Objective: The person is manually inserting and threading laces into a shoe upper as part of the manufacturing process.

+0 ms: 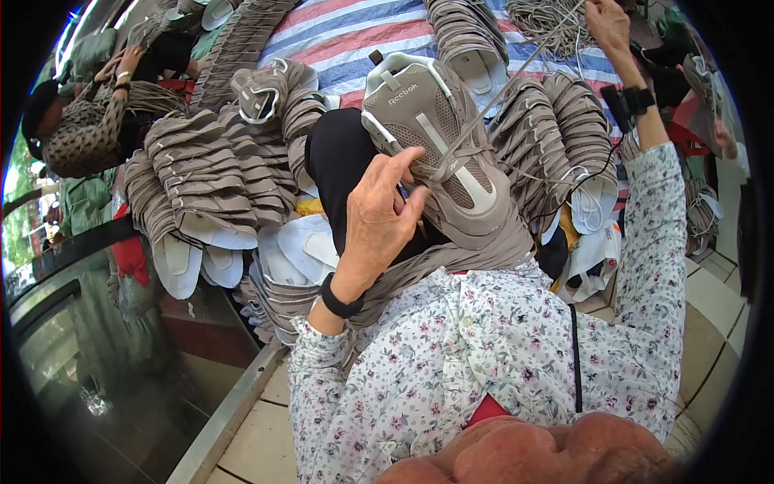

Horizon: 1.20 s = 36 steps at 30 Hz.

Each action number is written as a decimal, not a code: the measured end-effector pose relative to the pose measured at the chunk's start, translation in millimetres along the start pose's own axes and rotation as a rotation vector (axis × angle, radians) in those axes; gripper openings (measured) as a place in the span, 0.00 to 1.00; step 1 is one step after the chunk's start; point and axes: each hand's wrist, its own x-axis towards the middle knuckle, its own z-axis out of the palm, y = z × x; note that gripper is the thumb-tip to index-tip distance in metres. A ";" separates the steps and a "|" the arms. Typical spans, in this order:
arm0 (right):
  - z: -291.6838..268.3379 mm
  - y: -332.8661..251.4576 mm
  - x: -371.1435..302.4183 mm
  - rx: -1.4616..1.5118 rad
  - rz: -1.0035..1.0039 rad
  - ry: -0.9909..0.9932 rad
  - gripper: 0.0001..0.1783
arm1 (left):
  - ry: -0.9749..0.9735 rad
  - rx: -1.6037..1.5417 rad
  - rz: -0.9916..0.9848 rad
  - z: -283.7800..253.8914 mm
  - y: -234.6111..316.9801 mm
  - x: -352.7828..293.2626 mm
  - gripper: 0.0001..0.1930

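Note:
A taupe sneaker upper (461, 173) with mesh panels and pale trim lies on my lap, toe toward me. A flat taupe shoelace (459, 157) crosses its front, and a length of it runs up to the upper right. My right hand (609, 31) is raised at the far right, fingers closed on the lace, which is drawn taut. My left hand (379, 206) is beside the upper's left edge, thumb and forefinger apart and curved toward the lacing. Its other fingers are partly hidden.
Stacked uppers (214, 173) stand at the left, with more stacks (556, 145) at the right. Loose laces (548, 28) lie at the back on a striped sheet (347, 36). Another upper (270, 89) sits behind my knee. At the far left, another person (89, 129) works.

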 end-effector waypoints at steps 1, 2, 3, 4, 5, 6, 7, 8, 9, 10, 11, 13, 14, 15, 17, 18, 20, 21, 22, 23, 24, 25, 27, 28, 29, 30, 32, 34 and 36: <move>1.1 -12.8 -3.1 0.018 -0.001 -0.006 0.06 | 0.009 0.012 -0.011 -0.3 -6.6 -2.9 0.21; -3.6 -23.6 -3.8 0.072 0.019 -0.052 0.06 | 0.036 0.096 0.022 -0.4 -14.4 -5.8 0.20; -14.7 -28.4 -1.0 0.108 0.042 -0.091 0.06 | 0.053 0.169 0.068 1.0 -15.4 -3.5 0.19; -12.0 -24.5 -2.6 0.074 0.061 -0.179 0.06 | 0.063 0.130 0.060 1.9 -12.9 -1.0 0.17; -6.8 -31.0 -8.7 0.053 0.080 -0.271 0.06 | 0.064 0.139 0.057 1.2 -14.0 -1.3 0.17; -5.8 -35.4 -21.6 0.051 -0.042 -0.336 0.07 | 0.065 0.120 0.071 -0.2 -16.9 -2.4 0.16; -3.7 -25.2 -39.1 0.192 -0.025 -0.431 0.06 | 0.057 0.088 0.098 0.5 -17.4 -1.0 0.15; -1.9 -11.9 -59.2 0.326 -0.006 -0.522 0.07 | 0.045 0.076 0.112 3.4 -16.2 0.8 0.15; 3.3 -24.2 -86.2 0.357 -0.168 -0.497 0.08 | 0.049 0.060 0.086 4.2 -20.1 -4.5 0.14; -0.4 -53.7 -108.9 0.399 -0.331 -0.472 0.10 | 0.057 0.052 0.051 2.5 -19.5 -7.2 0.12; -20.1 -84.5 -125.7 0.476 -0.041 -0.829 0.10 | 0.055 0.058 0.049 0.6 -18.2 -9.1 0.12; -45.8 -126.4 -161.7 0.758 0.068 -1.164 0.09 | 0.064 0.047 0.034 0.2 -19.0 -12.0 0.13; -58.5 -146.0 -177.1 0.902 0.198 -1.247 0.09 | 0.059 0.049 0.035 -1.3 -18.7 -13.5 0.13; -66.0 -157.2 -191.3 1.049 0.166 -1.228 0.08 | 0.065 0.050 0.032 -1.5 -17.5 -13.9 0.13; -75.4 -169.1 -212.2 1.038 0.162 -1.162 0.08 | 0.063 0.048 0.032 0.2 -18.8 -12.8 0.13; -73.8 -165.6 -219.0 1.035 0.167 -1.157 0.08 | 0.064 0.032 0.017 0.9 -19.9 -12.6 0.13; -71.6 -160.4 -231.6 1.042 0.253 -1.150 0.07 | 0.059 0.005 -0.005 0.2 -20.2 -12.9 0.13; -71.1 -157.2 -237.4 1.043 0.253 -1.146 0.07 | 0.057 0.006 -0.002 1.5 -20.7 -13.1 0.13; -71.8 -155.3 -241.9 1.102 0.331 -1.160 0.07 | 0.054 -0.023 -0.020 2.3 -22.4 -13.2 0.12; -73.5 -154.1 -244.5 1.162 0.409 -1.172 0.07 | 0.051 -0.051 -0.039 2.7 -22.9 -13.2 0.12; -77.8 -153.2 -245.8 1.163 0.408 -1.167 0.07 | 0.049 -0.050 -0.035 2.4 -22.2 -13.2 0.12; -84.0 -155.1 -245.0 1.213 0.536 -1.177 0.07 | 0.050 -0.023 -0.029 1.7 -22.2 -14.1 0.12; -93.4 -155.9 -241.2 1.264 0.664 -1.183 0.07 | 0.050 0.006 -0.022 1.3 -21.5 -15.7 0.12; -98.3 -154.4 -238.8 1.235 0.668 -1.225 0.08 | 0.068 0.030 -0.008 1.4 -19.4 -16.8 0.12; -100.9 -151.6 -238.5 1.205 0.672 -1.266 0.09 | 0.087 0.054 0.007 1.7 -17.2 -17.2 0.13; -101.0 -145.1 -239.8 1.210 0.671 -1.264 0.09 | 0.087 0.059 0.009 2.1 -13.3 -16.3 0.13; -104.0 -123.3 -242.4 0.907 0.319 -1.321 0.12 | 0.115 0.126 0.119 5.4 -2.7 -12.5 0.14; -114.1 -109.1 -238.2 0.917 0.349 -1.292 0.12 | 0.127 0.190 0.144 9.3 -0.7 -6.8 0.14; -121.9 -84.8 -241.3 0.917 0.387 -1.259 0.11 | 0.101 0.333 0.119 11.5 6.7 1.1 0.12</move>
